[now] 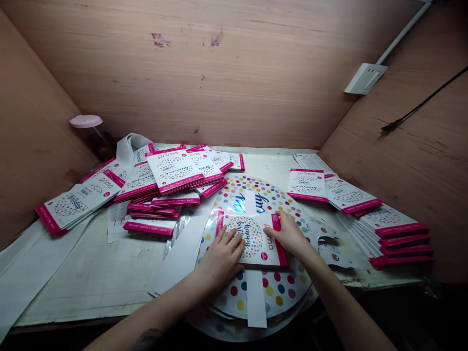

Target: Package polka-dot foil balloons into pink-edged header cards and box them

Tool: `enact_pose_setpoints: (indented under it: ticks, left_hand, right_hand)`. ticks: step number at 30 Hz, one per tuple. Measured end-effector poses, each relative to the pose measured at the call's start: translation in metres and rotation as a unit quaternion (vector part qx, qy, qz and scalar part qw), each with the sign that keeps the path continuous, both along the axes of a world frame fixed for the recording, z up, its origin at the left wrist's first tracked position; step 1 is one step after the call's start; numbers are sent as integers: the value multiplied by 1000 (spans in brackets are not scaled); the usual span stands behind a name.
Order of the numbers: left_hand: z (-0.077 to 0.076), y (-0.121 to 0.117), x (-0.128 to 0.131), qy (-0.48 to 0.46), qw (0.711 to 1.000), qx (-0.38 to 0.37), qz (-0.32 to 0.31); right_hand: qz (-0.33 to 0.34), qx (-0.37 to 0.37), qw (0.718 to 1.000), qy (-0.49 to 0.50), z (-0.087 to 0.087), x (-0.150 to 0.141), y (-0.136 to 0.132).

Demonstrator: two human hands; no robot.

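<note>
"Prima packet [252,243]: where does it sit, working down from the biggest things?"

"Behind everything stands a wooden wall [234,97]; below it spreads a pale worktop [91,278]. A loose heap of matching packets [171,170] covers the far left, a flat dotted foil balloon [288,280] lies in front of the person, and a fanned stack [395,219] rests at the right. The packet lies on the balloon, printed face up, lettering turned sideways."

"One packet, or several?"

"Its pink end looks thick, but I can't tell. A white paper strip [257,304] shows beyond both long edges, so it seems to run underneath."

"And the hands?"

"The left hand [224,247] lies across the printed face, fingers slightly spread. The right hand [287,234] pinches the pink end, thumb on the face and forefinger bent at the far corner; whether other fingers reach below is hidden."

"Which step is that?"

"Squaring the packet over the strip, I'd judge. The next move calls for flush edges, a steady left palm, and the strip kept straight beneath."
</note>
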State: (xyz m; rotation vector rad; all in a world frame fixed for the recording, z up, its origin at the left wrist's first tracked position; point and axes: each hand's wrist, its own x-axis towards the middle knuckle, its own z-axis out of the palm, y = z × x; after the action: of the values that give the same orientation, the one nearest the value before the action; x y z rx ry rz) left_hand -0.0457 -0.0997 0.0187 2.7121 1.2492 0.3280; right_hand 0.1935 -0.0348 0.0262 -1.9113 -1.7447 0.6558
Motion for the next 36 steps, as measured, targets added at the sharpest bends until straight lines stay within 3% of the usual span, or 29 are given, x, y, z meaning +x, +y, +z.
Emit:
enact_pose_setpoints:
  ticks: [3, 8, 11, 13, 17, 21, 24, 26, 31, 33, 36]
  left_hand:
    - [-4, 6, 0, -3, 1000, -4, -13]
    - [3, 7, -3, -18, 999, -14, -35]
    - [10, 13, -8, -7, 998, -24, -55]
    - [14, 17, -10, -4, 997, -28, -71]
    - [18, 21, -12, -6, 996, -37, -81]
    - [21, 19, -10, 15, 997, -49, -56]
    - [22, 18, -8, 22, 997, -47, -56]
    - [22, 18, -7, 46, 995, -35, -79]
    - [23, 21, -5, 86, 992, -13, -90]
    - [22, 24, -5, 83, 992, -12, -97]
    - [17, 28, -7, 64, 991, -22, -112]
  right_hand:
    - [37, 59, 993, -94, 6, -14, 25]
    - [132, 7, 991, -25, 16, -42, 110]
    - [161, -11, 987, 10, 26, -48, 128]
    - [185, 8, 982, 36, 34, -46, 109]
    - [223, 82, 969, 69, 35, -40, 20]
    - [216, 180, 956, 87, 1, -44, -49]
    - [205, 212, 950, 102, -24, -47, -71]
    - [227, 250, 938, 76, -30, -43, -85]
    - [382, 270, 882, -62, -15, -21, -141]
    - [391, 286, 870, -91, -6, -16, -156]
    - [369, 299, 880, -21, 9, -16, -149]
